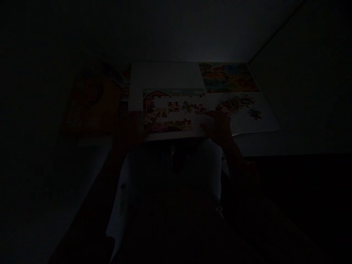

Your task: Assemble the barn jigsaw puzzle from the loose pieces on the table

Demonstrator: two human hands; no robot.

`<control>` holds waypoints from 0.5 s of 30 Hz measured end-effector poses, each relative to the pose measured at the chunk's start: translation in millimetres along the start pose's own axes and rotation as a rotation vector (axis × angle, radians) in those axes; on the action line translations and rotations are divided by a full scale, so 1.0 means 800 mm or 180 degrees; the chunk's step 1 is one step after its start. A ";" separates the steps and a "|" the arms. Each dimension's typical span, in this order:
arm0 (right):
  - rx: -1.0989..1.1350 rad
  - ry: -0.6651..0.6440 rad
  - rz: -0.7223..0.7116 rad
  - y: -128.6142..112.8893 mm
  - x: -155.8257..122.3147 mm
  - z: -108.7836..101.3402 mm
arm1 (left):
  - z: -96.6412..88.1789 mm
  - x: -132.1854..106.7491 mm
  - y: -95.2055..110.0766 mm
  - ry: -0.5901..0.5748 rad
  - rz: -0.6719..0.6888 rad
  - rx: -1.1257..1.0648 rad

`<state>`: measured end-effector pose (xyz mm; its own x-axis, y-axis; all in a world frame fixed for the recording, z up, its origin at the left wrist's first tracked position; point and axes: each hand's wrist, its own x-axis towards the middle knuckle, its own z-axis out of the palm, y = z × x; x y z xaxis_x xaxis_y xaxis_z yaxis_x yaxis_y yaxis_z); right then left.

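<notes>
The view is very dark. On a white board (167, 75) lies a partly assembled jigsaw puzzle (156, 126) with a red barn along its top edge. Several loose puzzle pieces (187, 106) lie in its middle and toward its right side. My left hand (128, 126) rests at the puzzle's left edge, fingers stretched forward and thumb out along the board's near edge. At the right of the puzzle is my right hand (220, 124), its thumb and fingers apart, fingertips close to the pieces. Nothing shows between its fingers, though fine detail is lost in the dark.
A heap of puzzle pieces (236, 105) lies to the right, with a small cluster of pieces (255, 113) beside it. A colourful picture sheet (229, 77) lies at the back right. An orange box (92, 104) stands at the left. A wall (176, 29) rises behind the board.
</notes>
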<state>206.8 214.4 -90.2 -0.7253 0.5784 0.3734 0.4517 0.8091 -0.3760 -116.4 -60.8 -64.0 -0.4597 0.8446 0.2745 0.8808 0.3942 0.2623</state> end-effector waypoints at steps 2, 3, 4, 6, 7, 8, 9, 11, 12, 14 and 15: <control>0.0003 0.0031 0.0050 0.014 -0.001 0.000 | -0.001 0.001 0.000 -0.0049 0.0060 -0.0016; 0.0003 0.0031 0.0064 0.018 -0.001 0.001 | -0.001 0.001 0.000 -0.0080 0.0104 -0.0041; 0.0002 0.0032 0.0072 0.022 -0.003 0.003 | -0.001 0.002 0.000 -0.0106 0.0148 -0.0071; -0.0017 0.0044 0.0073 0.025 -0.004 0.008 | 0.001 0.003 -0.002 -0.0152 0.0195 -0.0092; -0.0037 0.0058 0.0062 0.026 -0.005 0.010 | 0.002 0.003 -0.003 -0.0172 0.0188 -0.0081; -0.0061 0.0084 0.0047 0.026 -0.005 0.013 | 0.004 0.003 -0.005 -0.0193 0.0167 -0.0068; -0.0086 0.0116 0.0029 0.025 -0.005 0.015 | 0.005 0.003 -0.006 -0.0222 0.0149 -0.0062; -0.0131 0.0174 -0.0005 0.025 -0.005 0.018 | 0.006 0.003 -0.007 -0.0276 0.0136 -0.0072; -0.0148 0.0196 -0.0015 0.025 -0.004 0.019 | 0.005 0.003 -0.006 -0.0287 0.0133 -0.0088; -0.0169 0.0223 -0.0034 0.025 -0.004 0.021 | 0.002 0.002 -0.004 -0.0295 0.0105 -0.0105; -0.0176 0.0227 -0.0038 0.026 -0.004 0.021 | 0.000 0.001 -0.002 -0.0297 0.0093 -0.0099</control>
<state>209.7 227.5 -113.6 -0.6928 0.5730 0.4378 0.4726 0.8194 -0.3245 -118.4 -60.5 -64.2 -0.4201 0.8862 0.1955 0.8890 0.3587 0.2845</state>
